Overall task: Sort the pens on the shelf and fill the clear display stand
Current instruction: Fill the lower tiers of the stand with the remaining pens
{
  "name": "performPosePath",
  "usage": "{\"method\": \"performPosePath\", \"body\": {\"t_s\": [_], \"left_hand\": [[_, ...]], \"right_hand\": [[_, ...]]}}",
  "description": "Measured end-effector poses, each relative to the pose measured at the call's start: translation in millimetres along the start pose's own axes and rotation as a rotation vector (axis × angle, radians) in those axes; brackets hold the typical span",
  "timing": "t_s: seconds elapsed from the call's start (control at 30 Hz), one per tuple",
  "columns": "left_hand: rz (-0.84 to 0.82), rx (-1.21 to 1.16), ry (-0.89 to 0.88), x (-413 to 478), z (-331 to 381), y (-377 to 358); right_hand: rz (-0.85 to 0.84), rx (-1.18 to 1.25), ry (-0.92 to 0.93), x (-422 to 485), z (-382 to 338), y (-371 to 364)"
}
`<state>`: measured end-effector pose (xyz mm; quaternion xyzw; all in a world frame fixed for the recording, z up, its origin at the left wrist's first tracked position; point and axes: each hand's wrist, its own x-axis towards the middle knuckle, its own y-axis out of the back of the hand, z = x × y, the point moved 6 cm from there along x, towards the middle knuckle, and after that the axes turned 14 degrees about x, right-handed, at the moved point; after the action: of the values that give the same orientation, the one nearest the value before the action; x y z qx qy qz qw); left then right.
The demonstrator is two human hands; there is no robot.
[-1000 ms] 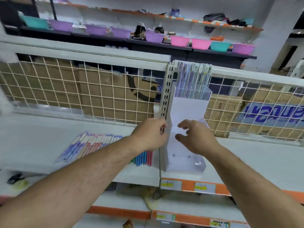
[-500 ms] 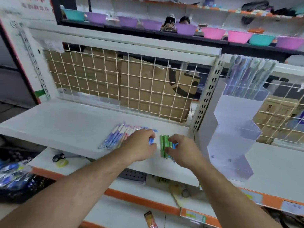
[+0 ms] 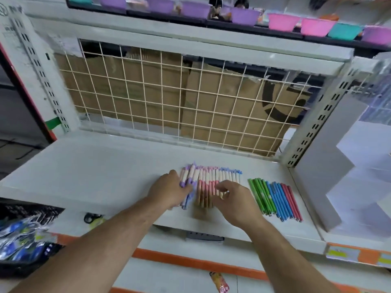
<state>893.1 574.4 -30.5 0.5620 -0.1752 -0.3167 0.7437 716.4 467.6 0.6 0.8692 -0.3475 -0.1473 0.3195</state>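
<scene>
A bunch of purple pens (image 3: 187, 188) is gripped by the left hand (image 3: 169, 192), while the right hand (image 3: 234, 200) is held loosely curled over the pink pens (image 3: 206, 187), nothing grasped. Near the shelf's (image 3: 95, 166) front edge, nudged pens could be rolled off. Bare room is seen toward the left corner, and the clear display stand (image 3: 321, 157) is set at the right edge.
</scene>
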Motion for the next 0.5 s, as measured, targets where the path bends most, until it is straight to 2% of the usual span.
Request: {"method": "performPosePath", "body": {"t_s": [0.17,0.5], "left_hand": [[-0.041,0.076,0.036,17.9,-5.4,-10.2],[-0.054,0.058,0.095,34.9,-19.0,-13.9]], "right_hand": [[0.038,0.036,-0.051,10.8,-4.6,-7.8],[0.031,0.102,-0.104,25.8,-7.5,-30.9]]}}
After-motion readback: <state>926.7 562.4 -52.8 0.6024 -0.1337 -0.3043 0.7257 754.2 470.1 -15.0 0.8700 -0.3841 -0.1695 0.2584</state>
